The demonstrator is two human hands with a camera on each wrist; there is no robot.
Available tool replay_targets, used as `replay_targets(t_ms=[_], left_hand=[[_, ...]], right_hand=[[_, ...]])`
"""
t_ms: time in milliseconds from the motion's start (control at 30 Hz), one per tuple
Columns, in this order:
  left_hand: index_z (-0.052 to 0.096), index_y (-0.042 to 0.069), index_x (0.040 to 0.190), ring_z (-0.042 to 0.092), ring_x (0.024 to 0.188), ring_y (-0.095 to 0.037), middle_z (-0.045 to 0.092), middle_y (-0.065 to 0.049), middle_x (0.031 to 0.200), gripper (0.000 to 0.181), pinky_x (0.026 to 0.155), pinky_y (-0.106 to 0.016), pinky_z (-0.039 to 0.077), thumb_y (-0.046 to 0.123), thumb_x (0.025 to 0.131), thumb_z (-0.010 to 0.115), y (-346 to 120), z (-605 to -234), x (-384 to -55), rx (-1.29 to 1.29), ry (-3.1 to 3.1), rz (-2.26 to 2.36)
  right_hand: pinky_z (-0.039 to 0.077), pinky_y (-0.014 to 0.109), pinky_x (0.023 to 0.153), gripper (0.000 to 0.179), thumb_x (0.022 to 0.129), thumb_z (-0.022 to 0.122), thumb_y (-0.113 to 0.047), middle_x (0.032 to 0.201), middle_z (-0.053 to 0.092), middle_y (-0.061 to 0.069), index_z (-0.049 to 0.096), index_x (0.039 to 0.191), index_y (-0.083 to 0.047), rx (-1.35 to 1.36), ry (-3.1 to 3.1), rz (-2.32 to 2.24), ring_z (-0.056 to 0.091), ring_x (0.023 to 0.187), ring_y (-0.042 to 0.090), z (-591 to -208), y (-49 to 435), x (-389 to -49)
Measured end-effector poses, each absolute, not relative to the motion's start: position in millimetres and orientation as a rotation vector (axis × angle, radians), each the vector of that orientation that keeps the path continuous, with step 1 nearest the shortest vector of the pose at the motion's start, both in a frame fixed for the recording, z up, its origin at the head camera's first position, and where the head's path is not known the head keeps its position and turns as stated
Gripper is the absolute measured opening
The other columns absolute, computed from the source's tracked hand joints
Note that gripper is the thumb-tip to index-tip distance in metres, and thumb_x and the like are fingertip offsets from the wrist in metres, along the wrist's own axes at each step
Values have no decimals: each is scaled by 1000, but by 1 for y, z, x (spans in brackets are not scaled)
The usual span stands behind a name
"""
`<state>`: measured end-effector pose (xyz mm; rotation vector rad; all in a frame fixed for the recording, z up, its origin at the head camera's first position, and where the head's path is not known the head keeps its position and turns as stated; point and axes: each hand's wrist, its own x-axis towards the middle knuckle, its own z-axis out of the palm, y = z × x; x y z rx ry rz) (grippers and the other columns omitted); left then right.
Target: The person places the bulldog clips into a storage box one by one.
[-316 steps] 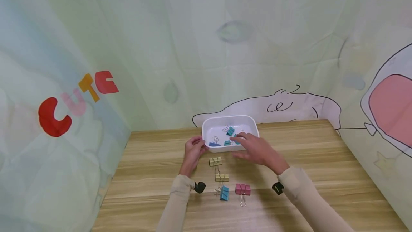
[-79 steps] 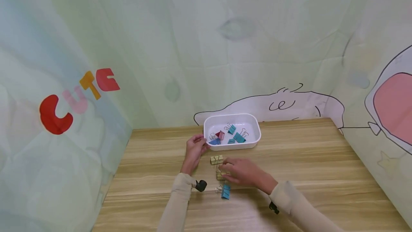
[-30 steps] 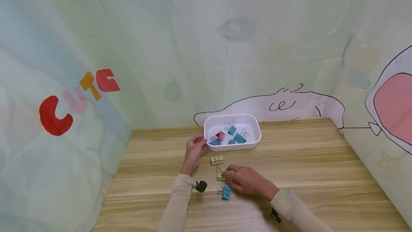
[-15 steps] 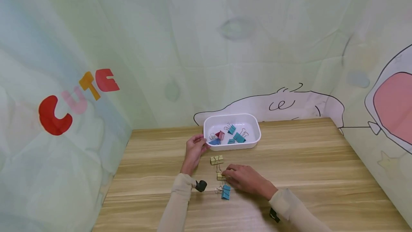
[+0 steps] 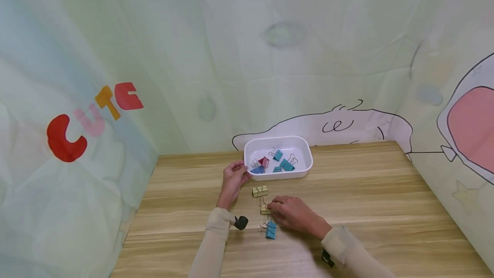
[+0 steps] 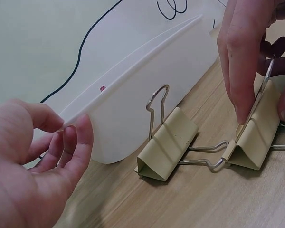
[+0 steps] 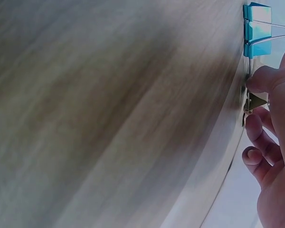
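Note:
My left hand (image 5: 233, 183) pinches the near-left corner of a white plastic tray (image 5: 311, 164), thumb on the rim and fingertips below it in the left wrist view. With thumb and fingers, my right hand (image 5: 295, 216) holds a yellow binder clip (image 6: 261, 133) low at the table. A second yellow binder clip (image 5: 260, 191) lies between it and the tray, wire handles pointing at the held clip. On the near side is a blue binder clip (image 5: 271, 230), its body seen behind my thumb in the right wrist view.
Inside the tray lie a dark blue binder clip (image 5: 257, 170), a red-pink binder clip (image 5: 264, 162) and several teal binder clips (image 5: 287, 165). The wooden table (image 5: 366, 192) meets a printed cloth backdrop (image 5: 193, 76) just behind the tray.
Since the oldest frame, the pink binder clip has gone from the table into the tray. My right hand has come from the tray to the nearer yellow clip, which has shifted slightly tray-ward.

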<state>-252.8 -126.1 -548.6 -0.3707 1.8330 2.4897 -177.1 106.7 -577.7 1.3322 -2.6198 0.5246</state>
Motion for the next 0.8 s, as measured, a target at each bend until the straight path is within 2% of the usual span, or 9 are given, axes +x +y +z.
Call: replay_targets(t_ms=[267, 533, 800], left_hand=[[48, -17, 136, 62, 94, -24, 51, -26, 123, 37, 91, -35, 63, -8, 101, 56, -128, -551, -255, -387, 1836, 2465], [49, -17, 136, 61, 95, -24, 53, -16, 112, 36, 92, -35, 63, -8, 101, 56, -127, -550, -254, -391, 1826, 2480], [49, -17, 135, 61, 98, -27, 53, -20, 116, 35, 89, -34, 63, -8, 101, 56, -126, -549, -253, -388, 1835, 2476]], right_hand=[[63, 33, 78, 23, 95, 74, -19, 108, 73, 4, 75, 117, -15, 1333, -2614, 511, 71, 92, 19, -574, 108, -176], [63, 32, 78, 23, 93, 77, -22, 108, 73, 1, 76, 115, -18, 1330, -2589, 471, 70, 92, 17, -572, 110, -179], [63, 32, 76, 24, 90, 79, -20, 106, 74, 3, 76, 113, -16, 1313, -2580, 477, 71, 89, 18, -567, 112, -179]])
